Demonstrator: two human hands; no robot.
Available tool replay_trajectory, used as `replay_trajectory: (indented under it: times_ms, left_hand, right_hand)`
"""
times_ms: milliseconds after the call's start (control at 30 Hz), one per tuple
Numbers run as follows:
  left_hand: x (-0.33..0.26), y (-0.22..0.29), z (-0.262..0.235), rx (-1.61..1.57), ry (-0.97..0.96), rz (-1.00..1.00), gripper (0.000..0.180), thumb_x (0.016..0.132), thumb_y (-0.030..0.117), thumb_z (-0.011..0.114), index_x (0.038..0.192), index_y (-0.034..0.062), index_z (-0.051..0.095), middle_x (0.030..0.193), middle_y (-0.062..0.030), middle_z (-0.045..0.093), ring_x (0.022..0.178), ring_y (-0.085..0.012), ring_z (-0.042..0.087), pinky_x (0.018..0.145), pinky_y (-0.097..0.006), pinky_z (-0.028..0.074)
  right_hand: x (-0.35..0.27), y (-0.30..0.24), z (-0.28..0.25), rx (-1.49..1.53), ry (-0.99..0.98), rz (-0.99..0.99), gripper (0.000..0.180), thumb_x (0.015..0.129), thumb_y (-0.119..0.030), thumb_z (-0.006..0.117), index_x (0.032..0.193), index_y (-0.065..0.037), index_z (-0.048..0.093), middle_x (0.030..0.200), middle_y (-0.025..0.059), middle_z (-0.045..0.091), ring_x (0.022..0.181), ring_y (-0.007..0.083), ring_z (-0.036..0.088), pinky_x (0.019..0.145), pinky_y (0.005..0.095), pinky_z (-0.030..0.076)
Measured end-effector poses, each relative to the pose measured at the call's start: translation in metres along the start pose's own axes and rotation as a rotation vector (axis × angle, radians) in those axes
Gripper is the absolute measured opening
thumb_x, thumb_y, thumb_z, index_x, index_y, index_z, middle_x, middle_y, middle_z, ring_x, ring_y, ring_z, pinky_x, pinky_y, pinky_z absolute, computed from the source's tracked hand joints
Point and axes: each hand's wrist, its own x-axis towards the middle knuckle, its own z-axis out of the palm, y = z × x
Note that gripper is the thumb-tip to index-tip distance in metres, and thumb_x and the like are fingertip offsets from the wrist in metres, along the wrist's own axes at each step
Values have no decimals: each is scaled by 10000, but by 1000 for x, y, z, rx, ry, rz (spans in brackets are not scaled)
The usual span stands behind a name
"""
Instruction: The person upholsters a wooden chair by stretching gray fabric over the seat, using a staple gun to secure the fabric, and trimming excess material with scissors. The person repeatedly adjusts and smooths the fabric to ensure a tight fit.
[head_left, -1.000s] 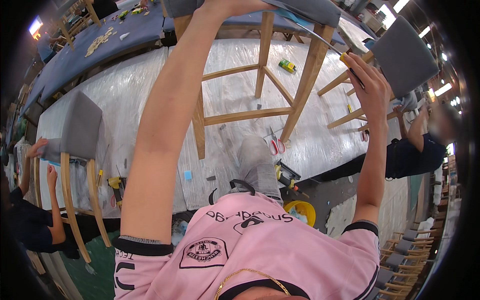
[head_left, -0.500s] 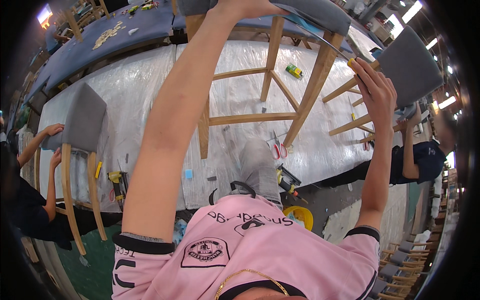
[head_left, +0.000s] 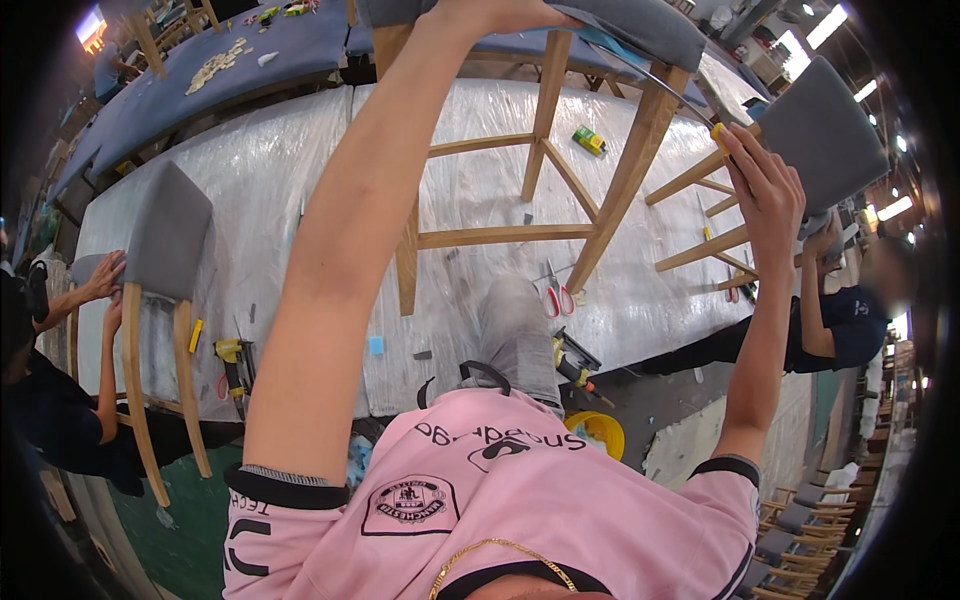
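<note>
A wooden chair with a grey padded seat [head_left: 640, 38] stands before me, its light wood legs on the plastic-covered table. My left hand [head_left: 500, 14] rests against the grey upholstery at the top edge of the view; its fingers are mostly hidden. My right hand [head_left: 768, 190] is closed around the yellow handle of a long thin metal-shafted tool, like a screwdriver [head_left: 680, 97]. The shaft runs left to the seat's edge, where blue material [head_left: 615, 52] shows beneath the grey cover. Its tip cannot be made out.
Red-handled scissors [head_left: 557, 296], a yellow-and-black staple gun [head_left: 572, 362] and a green-yellow box [head_left: 589, 140] lie around the chair legs. Co-workers handle grey chairs at left [head_left: 172, 235] and right [head_left: 822, 135]. A yellow bucket [head_left: 610, 432] stands below the table edge.
My right hand has shifted slightly right and down with the tool, away from the seat. My left hand stays put. The left co-worker's hand has moved a little on their chair.
</note>
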Motion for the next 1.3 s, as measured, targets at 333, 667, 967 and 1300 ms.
replay_trajectory:
  times_ms: [333,667,967,1300]
  left_hand:
    - [-2,1,-3,-13,-17,-29,694,712,462,817,1254,45,701,1210,-188,719,1159,-339,670,1018,-446,514]
    - [3,7,-5,-11,2,-82,546,696,474,835,1093,103,779,971,-193,762,952,-358,737,856,-476,572]
    - [3,6,-4,12,23,-94,578,691,473,848,1112,85,773,1012,-202,755,975,-363,730,884,-469,570]
    - [2,1,-1,-29,53,-58,652,673,517,842,1155,84,762,1036,-202,753,990,-360,722,907,-463,561]
  right_hand:
    - [1,2,1,1,-13,8,407,893,-174,763,1279,-304,748,1254,-134,727,801,87,641,722,265,490]
    - [7,-2,-7,-11,-16,-13,406,895,-162,765,1278,-297,748,1247,-126,727,789,99,636,713,274,485]
    - [10,0,-16,-65,-28,-44,418,870,-159,778,1267,-288,749,1245,-123,728,788,100,628,705,273,478]
    - [9,4,-4,-81,0,-47,409,864,-159,782,1251,-289,757,1240,-130,730,805,96,630,709,271,472]
